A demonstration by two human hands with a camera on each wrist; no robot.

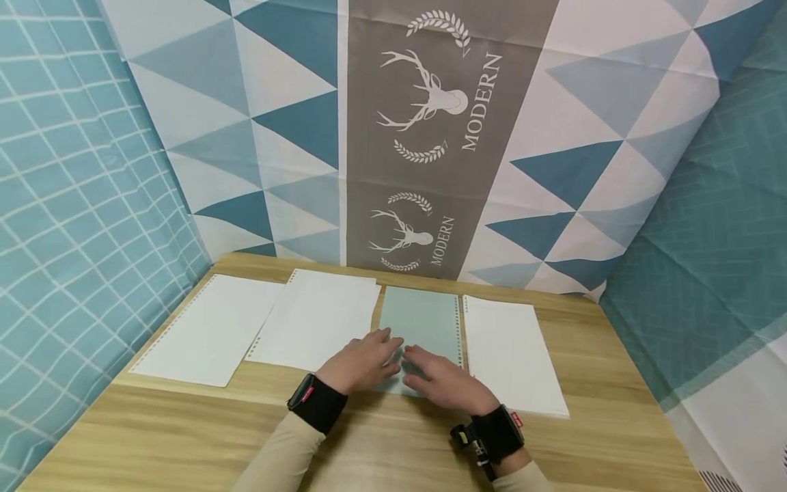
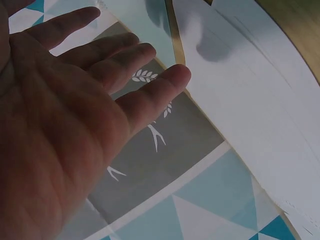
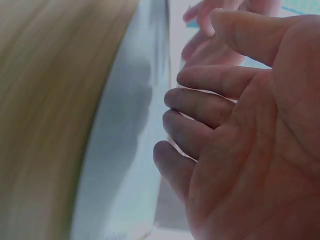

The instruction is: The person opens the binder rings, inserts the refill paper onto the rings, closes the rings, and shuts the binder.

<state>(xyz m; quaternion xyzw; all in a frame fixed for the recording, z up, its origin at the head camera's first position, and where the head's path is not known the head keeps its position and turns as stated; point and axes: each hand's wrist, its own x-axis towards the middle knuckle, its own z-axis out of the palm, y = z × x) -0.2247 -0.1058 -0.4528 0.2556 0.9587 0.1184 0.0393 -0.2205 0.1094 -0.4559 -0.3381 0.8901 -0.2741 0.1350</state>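
A pale green sheet (image 1: 424,318) with punched holes along its right edge lies on the table in the head view. Over its near part hover both hands, fingertips close together. My left hand (image 1: 363,361) has its fingers loosely extended and nothing in them; the left wrist view shows the bare palm (image 2: 65,130). My right hand (image 1: 447,379) is likewise relaxed, and in the right wrist view its palm (image 3: 250,145) faces the sheet's side with no object held. Shadows of fingers fall on the green sheet (image 3: 120,115).
White hole-punched paper (image 1: 212,328) lies at the far left, overlapped by a second white stack (image 1: 320,318). Another white stack (image 1: 513,355) sits right of the green sheet. The wooden table (image 1: 246,437) meets a patterned cloth backdrop (image 1: 295,137) at the back.
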